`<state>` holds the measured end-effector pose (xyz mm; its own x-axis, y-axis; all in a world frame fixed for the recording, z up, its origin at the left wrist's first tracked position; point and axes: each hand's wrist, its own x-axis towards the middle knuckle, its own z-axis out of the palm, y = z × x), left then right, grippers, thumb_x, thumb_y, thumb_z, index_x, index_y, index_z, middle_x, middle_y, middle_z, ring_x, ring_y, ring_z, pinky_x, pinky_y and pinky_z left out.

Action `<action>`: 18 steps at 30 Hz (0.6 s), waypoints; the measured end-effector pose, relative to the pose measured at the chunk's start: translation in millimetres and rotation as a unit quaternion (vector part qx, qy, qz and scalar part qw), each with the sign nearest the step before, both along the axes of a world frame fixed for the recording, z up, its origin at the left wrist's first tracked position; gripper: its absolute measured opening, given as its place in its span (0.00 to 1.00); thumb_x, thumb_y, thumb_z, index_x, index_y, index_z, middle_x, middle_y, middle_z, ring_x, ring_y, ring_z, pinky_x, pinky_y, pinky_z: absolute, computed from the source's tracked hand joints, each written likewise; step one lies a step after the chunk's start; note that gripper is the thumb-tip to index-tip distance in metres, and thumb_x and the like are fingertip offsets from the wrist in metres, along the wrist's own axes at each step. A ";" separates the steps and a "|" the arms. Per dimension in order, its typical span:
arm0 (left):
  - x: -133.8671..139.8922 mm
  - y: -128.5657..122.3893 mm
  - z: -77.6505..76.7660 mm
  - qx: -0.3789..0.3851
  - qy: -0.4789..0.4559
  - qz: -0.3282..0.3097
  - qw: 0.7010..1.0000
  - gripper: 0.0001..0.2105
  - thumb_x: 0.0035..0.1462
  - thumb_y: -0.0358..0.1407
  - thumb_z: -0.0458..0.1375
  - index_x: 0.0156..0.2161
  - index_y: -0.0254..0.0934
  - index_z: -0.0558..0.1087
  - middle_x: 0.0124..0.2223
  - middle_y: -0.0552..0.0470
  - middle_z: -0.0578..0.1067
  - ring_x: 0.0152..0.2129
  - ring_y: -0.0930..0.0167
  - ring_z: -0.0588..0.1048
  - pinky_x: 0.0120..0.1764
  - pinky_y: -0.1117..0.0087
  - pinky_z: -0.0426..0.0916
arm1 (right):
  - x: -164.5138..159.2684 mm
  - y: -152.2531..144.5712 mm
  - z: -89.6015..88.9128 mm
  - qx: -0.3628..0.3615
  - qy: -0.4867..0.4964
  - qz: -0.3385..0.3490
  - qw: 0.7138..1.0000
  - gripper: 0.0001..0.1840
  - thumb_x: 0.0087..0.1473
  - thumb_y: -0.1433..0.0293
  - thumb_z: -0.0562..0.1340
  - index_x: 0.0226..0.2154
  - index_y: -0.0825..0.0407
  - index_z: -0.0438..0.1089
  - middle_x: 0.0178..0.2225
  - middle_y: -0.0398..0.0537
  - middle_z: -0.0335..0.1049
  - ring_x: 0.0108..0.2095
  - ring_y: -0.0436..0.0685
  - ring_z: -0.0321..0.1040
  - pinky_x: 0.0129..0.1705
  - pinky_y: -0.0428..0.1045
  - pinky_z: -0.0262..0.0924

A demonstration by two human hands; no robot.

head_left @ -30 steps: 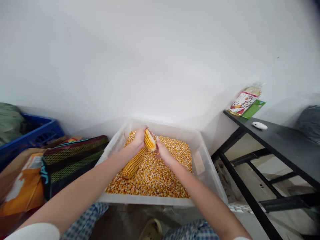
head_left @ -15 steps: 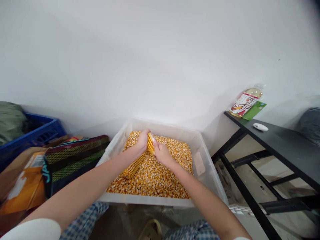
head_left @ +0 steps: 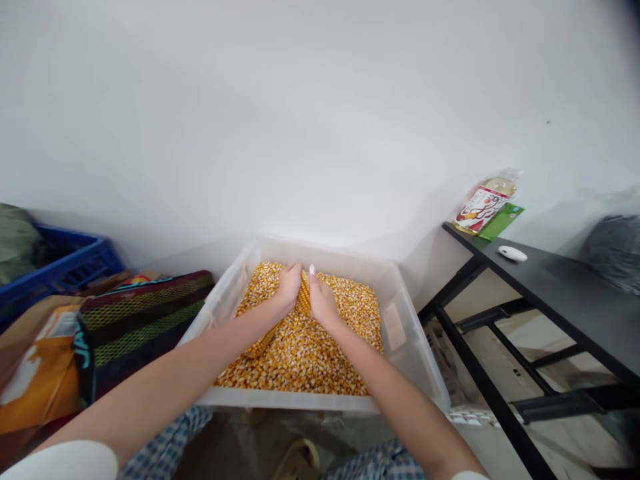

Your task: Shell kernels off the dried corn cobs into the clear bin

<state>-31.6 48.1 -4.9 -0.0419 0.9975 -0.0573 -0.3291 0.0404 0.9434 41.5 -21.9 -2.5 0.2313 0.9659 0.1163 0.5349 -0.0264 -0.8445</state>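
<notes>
Between my two hands is an ear of corn (head_left: 304,297), yellow and held over the bin. My left hand (head_left: 290,285) wraps round its left side with closed fingers. Pressed against its right side is my right hand (head_left: 323,300), thumb up near the top of the ear and the other fingers mostly hidden. Below my left forearm, a second corn ear (head_left: 263,343) lies partly covered on loose corn kernels (head_left: 305,363). The kernels fill the lower part of a translucent plastic bin (head_left: 417,347).
On the right, a black table (head_left: 565,287) carries a bottle (head_left: 485,203), a green packet (head_left: 501,221) and a small white object (head_left: 513,253). To the left are a blue crate (head_left: 65,260), a dark mesh bag (head_left: 145,317) and an orange package (head_left: 45,367). A white wall (head_left: 320,120) rises behind the bin.
My right hand has shifted up along the corn ear, its thumb now pointing upward near the top. My left hand stays closed round the ear. The view has shifted slightly.
</notes>
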 end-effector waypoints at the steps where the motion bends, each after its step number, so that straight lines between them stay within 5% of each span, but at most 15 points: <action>1: 3.2 -4.5 1.8 0.022 0.011 0.002 1.000 0.06 0.41 0.31 0.54 0.17 0.35 0.63 0.17 0.59 0.62 0.18 0.76 0.60 0.24 0.76 0.56 | -0.1 1.6 1.6 0.011 -0.023 -0.031 0.999 0.37 0.54 0.45 0.35 0.28 0.49 0.70 0.30 0.53 0.70 0.35 0.60 0.67 0.38 0.53 0.59; 8: 6.6 -23.7 20.9 0.076 0.010 -0.030 0.997 0.10 0.42 0.29 0.54 0.15 0.35 0.61 0.16 0.59 0.59 0.18 0.76 0.58 0.24 0.76 0.54 | 2.1 8.7 -0.4 0.000 -0.126 -0.082 0.989 0.42 0.57 0.51 0.29 0.23 0.51 0.70 0.26 0.55 0.72 0.29 0.59 0.67 0.34 0.52 0.58; 18: 5.2 -23.7 20.6 0.004 -0.048 -0.072 0.996 0.07 0.40 0.29 0.54 0.16 0.34 0.63 0.15 0.59 0.60 0.15 0.77 0.59 0.22 0.76 0.55 | 2.3 5.2 -5.1 0.038 -0.035 -0.089 0.995 0.39 0.55 0.47 0.32 0.19 0.49 0.66 0.20 0.50 0.66 0.25 0.57 0.62 0.31 0.51 0.56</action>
